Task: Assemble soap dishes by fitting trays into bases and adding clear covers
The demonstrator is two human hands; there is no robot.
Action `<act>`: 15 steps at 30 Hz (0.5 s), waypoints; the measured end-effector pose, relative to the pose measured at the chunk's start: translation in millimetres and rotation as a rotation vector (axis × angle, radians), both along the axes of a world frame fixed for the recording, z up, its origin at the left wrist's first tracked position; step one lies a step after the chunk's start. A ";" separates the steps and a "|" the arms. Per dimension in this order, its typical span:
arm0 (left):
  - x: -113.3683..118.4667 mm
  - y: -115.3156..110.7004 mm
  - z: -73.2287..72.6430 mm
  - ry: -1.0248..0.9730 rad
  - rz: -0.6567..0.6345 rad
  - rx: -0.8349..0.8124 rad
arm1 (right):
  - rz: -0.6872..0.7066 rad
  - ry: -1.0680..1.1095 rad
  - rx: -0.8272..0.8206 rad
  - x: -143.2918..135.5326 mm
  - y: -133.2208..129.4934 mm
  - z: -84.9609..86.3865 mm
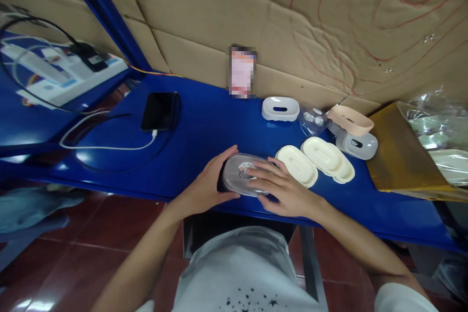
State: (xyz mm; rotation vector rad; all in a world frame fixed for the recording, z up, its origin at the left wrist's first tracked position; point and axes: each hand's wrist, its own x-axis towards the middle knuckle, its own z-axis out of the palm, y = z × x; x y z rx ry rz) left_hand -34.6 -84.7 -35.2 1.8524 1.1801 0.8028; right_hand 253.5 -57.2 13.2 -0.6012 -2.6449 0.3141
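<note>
Near the front edge of the blue table, both hands are on a grey oval case (pixel 234 175) with a clear lid and a small patterned patch. My left hand (pixel 210 180) grips its left end, thumb and fingers round the side. Across the top and right end lies my right hand (pixel 280 185), its fingertips on the lid by the patch. Cream oval trays (pixel 298 165) lie just right of this hand. Behind them are a white oval holder (pixel 281 108), a clear lid (pixel 313 122), a peach holder (pixel 351 121) and a grey holder (pixel 360 145).
A phone with a lit screen (pixel 242 72) leans on the cardboard at the back. A black phone (pixel 158 111) with a white cable lies left. Power strips (pixel 87 78) are farther left. An open box (pixel 391 151) with wrapped parts stands right.
</note>
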 end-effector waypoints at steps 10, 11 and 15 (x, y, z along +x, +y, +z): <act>1.5 3.7 11.3 0.031 -0.059 0.048 | 0.030 -0.049 0.052 -3.5 -1.2 -12.8; 2.3 3.2 12.7 0.021 -0.068 0.050 | 0.034 -0.052 0.030 -3.4 -0.1 -12.8; 0.4 -0.5 16.1 0.046 -0.052 0.051 | -0.008 -0.049 0.025 11.2 11.7 -3.7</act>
